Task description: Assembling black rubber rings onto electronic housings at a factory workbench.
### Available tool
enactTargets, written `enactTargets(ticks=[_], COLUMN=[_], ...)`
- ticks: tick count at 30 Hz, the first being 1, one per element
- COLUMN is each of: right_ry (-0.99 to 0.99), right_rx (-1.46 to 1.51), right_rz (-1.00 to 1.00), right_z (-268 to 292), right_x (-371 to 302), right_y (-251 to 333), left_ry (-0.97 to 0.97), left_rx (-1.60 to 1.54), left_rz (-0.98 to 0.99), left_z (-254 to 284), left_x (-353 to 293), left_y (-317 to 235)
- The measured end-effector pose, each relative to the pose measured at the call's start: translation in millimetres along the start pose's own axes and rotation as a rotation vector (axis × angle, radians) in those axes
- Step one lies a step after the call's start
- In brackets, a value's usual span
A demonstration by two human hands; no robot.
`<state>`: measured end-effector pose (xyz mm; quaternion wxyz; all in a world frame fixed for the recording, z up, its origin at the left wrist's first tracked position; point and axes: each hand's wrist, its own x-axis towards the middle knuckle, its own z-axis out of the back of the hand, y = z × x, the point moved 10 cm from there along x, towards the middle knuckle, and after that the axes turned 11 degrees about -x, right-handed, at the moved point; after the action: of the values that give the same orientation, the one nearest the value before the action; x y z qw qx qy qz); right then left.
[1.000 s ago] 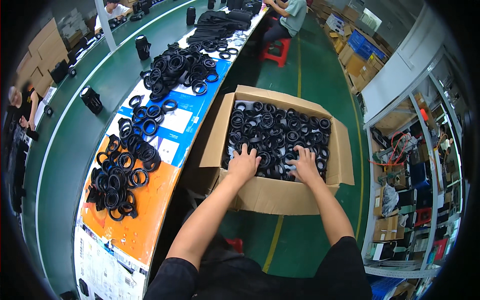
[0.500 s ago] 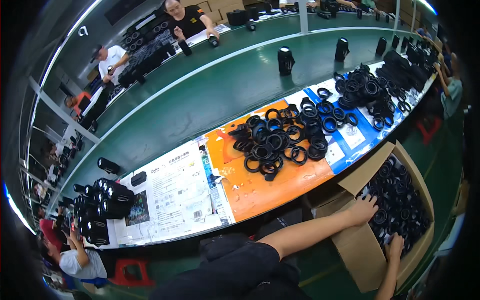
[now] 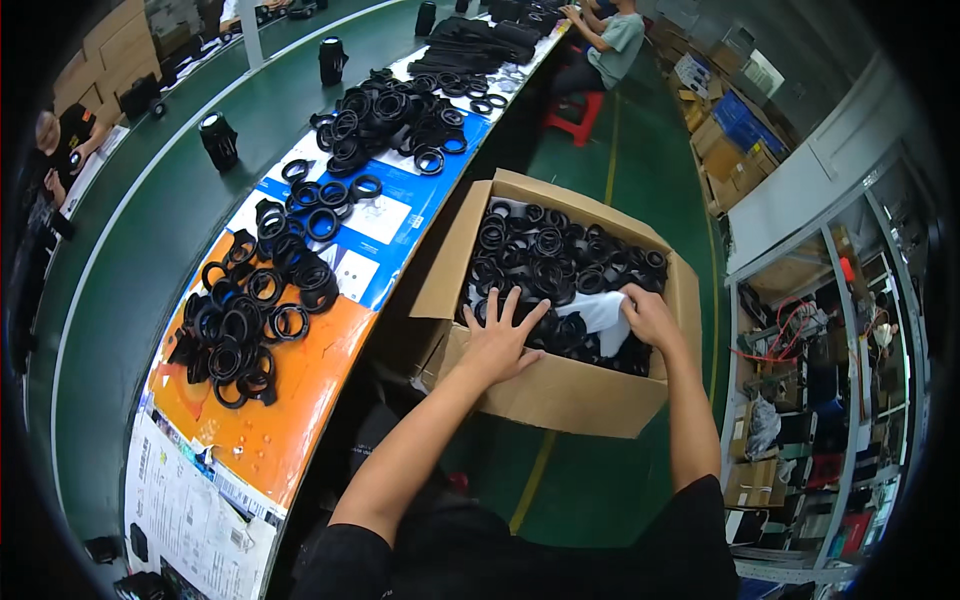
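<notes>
From my remote seat I have the left hand (image 3: 503,340) nearest, its fingers spread wide over the near edge of the open cardboard carton (image 3: 570,395); the heel seems to lie against the rim, probably to steady it. Whether the fingertips press on anything inside, I cannot tell.

Just to its right, the right hand (image 3: 652,315) is closed, pinching a thin white sheet (image 3: 598,315) between thumb and fingers above the carton's near right corner. It may be a flattened bag; it is too small for me to be sure. The grip is at one end, so the rest drapes over the black rings (image 3: 550,245) that fill the carton.

The carton stands beside the tabletop's (image 3: 300,430) right edge, its left flap folded outward, likely for easy reach between the two. On the tabletop, a loose ring pile (image 3: 232,325) straddles the orange and blue coverings, and a second ring heap (image 3: 375,110) sits farther along, near black fabric pieces (image 3: 470,45). Past the left edge, black cylinders (image 3: 218,142) stand upright, spaced apart. Farthest off, a person in a pale green shirt (image 3: 622,48) sits at the tabletop's right edge.
</notes>
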<state>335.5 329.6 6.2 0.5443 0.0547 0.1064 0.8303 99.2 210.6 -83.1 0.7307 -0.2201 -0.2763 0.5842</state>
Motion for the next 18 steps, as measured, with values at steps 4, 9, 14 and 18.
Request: enactTargets(ticks=[4, 9, 14, 18], right_ry=[0.087, 0.129, -0.058, -0.236], right_rx=[-0.019, 0.087, 0.227, 0.471], right_rz=[0.011, 0.077, 0.15, 0.104], right_z=[-4, -19, 43, 72], right_x=[3, 1, 8, 15], right_y=[9, 14, 80, 54], left_ry=[-0.053, -0.049, -0.156, -0.193], left_rx=[0.063, -0.022, -0.241, -0.306], left_rz=[-0.029, -0.174, -0.253, -0.254], left_z=[-12, -25, -5, 9], left_x=[8, 23, 46, 71], left_y=[-11, -29, -41, -47])
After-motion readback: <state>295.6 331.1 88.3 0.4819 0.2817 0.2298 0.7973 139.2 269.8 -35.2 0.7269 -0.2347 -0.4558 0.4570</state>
